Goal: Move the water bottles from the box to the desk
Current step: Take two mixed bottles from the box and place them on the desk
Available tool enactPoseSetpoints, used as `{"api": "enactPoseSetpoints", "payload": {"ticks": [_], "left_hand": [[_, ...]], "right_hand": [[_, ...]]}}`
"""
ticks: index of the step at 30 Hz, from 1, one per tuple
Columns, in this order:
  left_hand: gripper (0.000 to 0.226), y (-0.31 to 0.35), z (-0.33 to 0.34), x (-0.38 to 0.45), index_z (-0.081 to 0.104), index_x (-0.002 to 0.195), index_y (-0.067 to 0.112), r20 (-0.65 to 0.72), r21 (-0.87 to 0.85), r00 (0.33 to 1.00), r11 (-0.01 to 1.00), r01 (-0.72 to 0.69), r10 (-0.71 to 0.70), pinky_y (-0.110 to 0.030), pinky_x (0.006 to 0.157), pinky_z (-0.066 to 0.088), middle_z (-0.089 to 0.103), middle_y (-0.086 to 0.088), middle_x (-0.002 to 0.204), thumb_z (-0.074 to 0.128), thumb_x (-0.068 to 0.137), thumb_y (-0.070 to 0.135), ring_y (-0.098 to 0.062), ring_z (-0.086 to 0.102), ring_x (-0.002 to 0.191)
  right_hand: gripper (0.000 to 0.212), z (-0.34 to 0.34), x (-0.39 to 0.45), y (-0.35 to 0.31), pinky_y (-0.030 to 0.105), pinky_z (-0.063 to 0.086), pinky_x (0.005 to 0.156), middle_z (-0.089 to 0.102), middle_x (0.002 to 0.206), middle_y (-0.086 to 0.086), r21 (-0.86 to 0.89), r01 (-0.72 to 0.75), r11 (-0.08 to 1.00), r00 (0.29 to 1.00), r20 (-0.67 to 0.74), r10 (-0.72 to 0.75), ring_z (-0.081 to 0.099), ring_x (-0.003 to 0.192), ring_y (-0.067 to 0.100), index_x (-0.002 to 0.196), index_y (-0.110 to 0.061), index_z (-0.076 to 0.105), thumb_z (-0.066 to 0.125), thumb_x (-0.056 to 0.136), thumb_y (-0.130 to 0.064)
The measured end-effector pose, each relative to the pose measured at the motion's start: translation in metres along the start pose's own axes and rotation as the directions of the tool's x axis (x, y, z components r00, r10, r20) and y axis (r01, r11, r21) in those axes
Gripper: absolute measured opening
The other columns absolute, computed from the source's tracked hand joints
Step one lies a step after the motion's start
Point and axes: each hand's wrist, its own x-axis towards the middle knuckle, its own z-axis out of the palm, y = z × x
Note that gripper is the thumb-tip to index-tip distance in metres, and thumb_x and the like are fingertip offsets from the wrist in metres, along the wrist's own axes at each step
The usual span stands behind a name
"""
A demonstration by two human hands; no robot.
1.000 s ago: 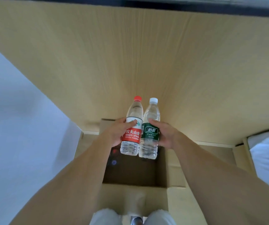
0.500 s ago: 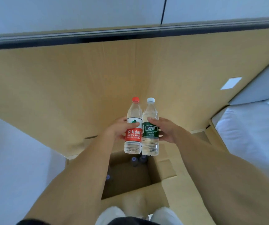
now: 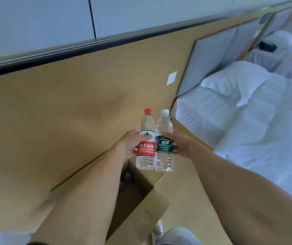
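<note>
You have two water bottles in hand above the cardboard box [image 3: 141, 197]: one red-capped bottle [image 3: 146, 142] and one white-capped bottle [image 3: 164, 142], side by side and touching. Inside the box you can make out at least two more dark bottle caps [image 3: 127, 175]; the rest is hidden. Two hands: left hand [image 3: 130, 144], right hand [image 3: 183, 145]. One white square [image 3: 171, 78] lies beyond the box.

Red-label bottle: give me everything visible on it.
The red-label bottle is clear plastic, full of water or nearly so, with a red screw cap and a red and white wrap label printed NONGFU SPRING. It is held upright in the air above the open cardboard box. The left hand grips it around the label, thumb across the front. Its right side presses against the green-label bottle, held by the right hand.
</note>
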Motion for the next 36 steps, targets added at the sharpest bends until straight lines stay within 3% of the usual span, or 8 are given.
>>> {"api": "enactPoseSetpoints", "payload": {"ticks": [5, 7, 13, 15, 18, 24, 29, 36], "left_hand": [[0.045, 0.001, 0.066, 0.008, 0.059, 0.124, 0.018, 0.151, 0.088, 0.988, 0.996, 0.005, -0.018, -0.049, 0.086, 0.058, 0.072, -0.012, 0.113, 0.080, 0.084, 0.022, -0.032, 0.071, 0.100], [0.045, 0.000, 0.095, 0.011, 0.059, 0.124, 0.020, 0.237, 0.124, 0.971, 0.992, 0.003, -0.032, -0.051, 0.088, 0.057, 0.072, -0.012, 0.114, 0.080, 0.084, 0.022, -0.033, 0.071, 0.100], [0.050, -0.006, 0.203, 0.008, 0.055, 0.129, 0.017, 0.430, 0.273, 0.899, 0.961, -0.039, -0.086, -0.045, 0.079, 0.059, 0.069, -0.011, 0.119, 0.079, 0.086, 0.020, -0.032, 0.070, 0.102], [0.050, -0.013, 0.244, 0.001, 0.055, 0.130, 0.016, 0.481, 0.333, 0.871, 0.940, -0.078, -0.099, -0.042, 0.076, 0.061, 0.069, -0.010, 0.117, 0.079, 0.086, 0.019, -0.029, 0.071, 0.097], [0.051, -0.028, 0.306, -0.014, 0.055, 0.129, 0.016, 0.549, 0.388, 0.827, 0.913, -0.122, -0.123, -0.030, 0.058, 0.058, 0.070, -0.005, 0.108, 0.080, 0.085, 0.017, -0.019, 0.072, 0.081], [0.052, -0.071, 0.430, -0.063, 0.055, 0.127, 0.018, 0.647, 0.477, 0.738, 0.857, -0.196, -0.192, -0.044, 0.078, 0.060, 0.070, -0.011, 0.115, 0.082, 0.082, 0.015, -0.030, 0.071, 0.098], [0.049, -0.118, 0.530, -0.118, 0.057, 0.124, 0.017, 0.708, 0.523, 0.649, 0.825, -0.217, -0.279, -0.033, 0.059, 0.058, 0.074, -0.010, 0.103, 0.081, 0.082, 0.017, -0.021, 0.075, 0.077], [0.048, -0.186, 0.657, -0.194, 0.059, 0.126, 0.023, 0.801, 0.536, 0.484, 0.782, -0.319, -0.352, -0.042, 0.071, 0.061, 0.075, -0.006, 0.105, 0.081, 0.083, 0.022, -0.025, 0.074, 0.088]], "right_hand": [[0.045, -0.057, -0.036, 0.035, 0.048, 0.056, 0.093, 0.074, 0.109, 0.010, 0.130, 0.015, 0.991, 0.985, -0.171, 0.007, 0.070, 0.103, 0.029, 0.119, -0.017, 0.065, 0.080, 0.082, -0.038], [0.044, -0.081, -0.053, 0.052, 0.050, 0.055, 0.095, 0.074, 0.110, 0.011, 0.178, 0.022, 0.984, 0.968, -0.248, 0.024, 0.070, 0.104, 0.030, 0.117, -0.019, 0.066, 0.081, 0.081, -0.039], [0.042, -0.156, -0.118, 0.107, 0.037, 0.059, 0.069, 0.073, 0.107, 0.010, 0.344, 0.058, 0.937, 0.901, -0.423, 0.099, 0.070, 0.095, 0.027, 0.113, -0.019, 0.064, 0.081, 0.080, -0.040], [0.045, -0.181, -0.145, 0.130, 0.037, 0.060, 0.067, 0.074, 0.106, 0.010, 0.383, 0.092, 0.919, 0.876, -0.470, 0.108, 0.071, 0.095, 0.027, 0.114, -0.020, 0.063, 0.082, 0.079, -0.040], [0.051, -0.215, -0.190, 0.167, 0.039, 0.060, 0.067, 0.074, 0.107, 0.010, 0.430, 0.150, 0.890, 0.833, -0.540, 0.120, 0.072, 0.096, 0.028, 0.119, -0.019, 0.061, 0.082, 0.079, -0.041], [0.052, -0.272, -0.285, 0.247, 0.046, 0.060, 0.081, 0.073, 0.108, 0.011, 0.494, 0.242, 0.835, 0.737, -0.653, 0.173, 0.070, 0.098, 0.028, 0.120, -0.017, 0.061, 0.080, 0.080, -0.043], [0.054, -0.318, -0.373, 0.314, 0.045, 0.059, 0.083, 0.073, 0.108, 0.012, 0.552, 0.292, 0.781, 0.660, -0.708, 0.253, 0.070, 0.100, 0.028, 0.121, -0.012, 0.062, 0.081, 0.080, -0.042], [0.048, -0.365, -0.488, 0.401, 0.041, 0.057, 0.077, 0.074, 0.103, 0.010, 0.575, 0.396, 0.716, 0.514, -0.785, 0.346, 0.070, 0.093, 0.026, 0.117, -0.011, 0.065, 0.081, 0.081, -0.039]]}}
